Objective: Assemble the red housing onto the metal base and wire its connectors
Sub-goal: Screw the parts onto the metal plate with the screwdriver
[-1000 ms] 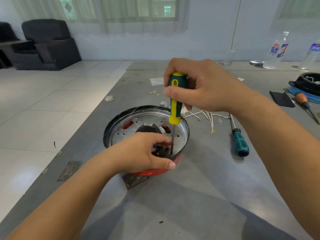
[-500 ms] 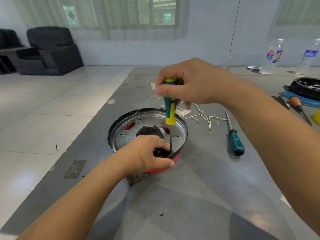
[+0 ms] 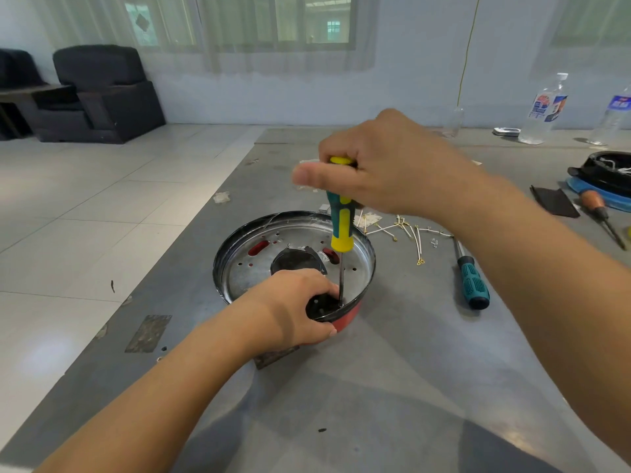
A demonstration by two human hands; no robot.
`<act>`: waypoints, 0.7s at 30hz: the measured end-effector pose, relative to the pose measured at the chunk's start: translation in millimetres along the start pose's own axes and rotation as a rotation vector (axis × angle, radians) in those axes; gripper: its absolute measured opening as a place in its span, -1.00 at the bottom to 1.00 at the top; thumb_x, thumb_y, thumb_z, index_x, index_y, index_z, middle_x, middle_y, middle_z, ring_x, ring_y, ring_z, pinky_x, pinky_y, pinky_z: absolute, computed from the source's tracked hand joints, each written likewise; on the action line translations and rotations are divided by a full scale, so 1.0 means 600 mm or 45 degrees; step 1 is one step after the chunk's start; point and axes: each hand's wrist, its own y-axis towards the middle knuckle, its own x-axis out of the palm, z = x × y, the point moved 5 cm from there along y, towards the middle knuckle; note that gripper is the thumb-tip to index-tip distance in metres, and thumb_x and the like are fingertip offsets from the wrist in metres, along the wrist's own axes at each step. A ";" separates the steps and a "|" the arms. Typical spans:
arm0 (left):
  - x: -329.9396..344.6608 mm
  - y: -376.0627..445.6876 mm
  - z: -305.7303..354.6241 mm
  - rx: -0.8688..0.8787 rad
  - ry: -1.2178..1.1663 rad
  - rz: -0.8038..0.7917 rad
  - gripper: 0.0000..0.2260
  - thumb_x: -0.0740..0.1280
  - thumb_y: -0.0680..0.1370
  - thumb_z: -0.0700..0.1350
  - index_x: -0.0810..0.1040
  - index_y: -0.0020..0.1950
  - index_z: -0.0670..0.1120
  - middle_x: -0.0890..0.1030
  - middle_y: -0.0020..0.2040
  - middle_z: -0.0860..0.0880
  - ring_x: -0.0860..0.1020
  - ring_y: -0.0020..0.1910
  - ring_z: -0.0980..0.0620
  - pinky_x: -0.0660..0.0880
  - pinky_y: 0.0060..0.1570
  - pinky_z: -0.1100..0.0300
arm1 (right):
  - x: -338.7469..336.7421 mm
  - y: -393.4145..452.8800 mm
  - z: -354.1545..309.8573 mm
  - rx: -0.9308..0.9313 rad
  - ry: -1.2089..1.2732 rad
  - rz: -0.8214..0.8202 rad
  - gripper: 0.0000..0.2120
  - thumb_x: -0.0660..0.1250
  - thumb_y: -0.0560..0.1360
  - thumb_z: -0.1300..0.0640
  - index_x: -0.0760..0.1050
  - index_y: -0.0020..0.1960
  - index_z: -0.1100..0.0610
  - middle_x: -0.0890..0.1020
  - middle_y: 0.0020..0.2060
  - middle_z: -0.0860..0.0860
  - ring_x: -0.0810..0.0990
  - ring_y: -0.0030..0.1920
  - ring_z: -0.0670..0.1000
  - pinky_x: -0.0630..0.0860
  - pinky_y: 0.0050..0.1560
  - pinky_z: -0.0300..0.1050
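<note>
Grip the yellow-green screwdriver (image 3: 340, 220) firmly in the right hand (image 3: 386, 165), shaft upright, tip seated in the black connector block (image 3: 322, 307) at the near rim. Pinch that block with the left hand (image 3: 293, 305) against the metal base (image 3: 246, 268), nested in the red housing (image 3: 346, 320) on the table (image 3: 392, 387). Press straight down while turning; avoid slipping toward the 1 steadying thumb.

Water bottles (image 3: 545, 109), black armchair (image 3: 106, 93)

Bare table (image 3: 392, 387) lies open in front of the base (image 3: 293, 264). Right of the base, a spare screwdriver (image 3: 473, 285) and loose wires (image 3: 406, 230) obstruct passage. Bottles (image 3: 546, 107) and tools line the far right edge.
</note>
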 end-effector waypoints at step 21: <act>0.007 -0.002 -0.002 0.103 0.081 0.030 -0.57 0.44 0.50 0.16 0.56 0.37 0.17 0.57 0.23 0.16 0.50 0.17 0.20 0.42 0.16 0.33 | -0.007 -0.006 -0.001 0.078 0.448 -0.505 -0.84 0.37 0.60 0.03 0.58 0.16 -0.14 0.71 0.01 -0.08 0.73 -0.01 -0.10 0.65 0.06 -0.14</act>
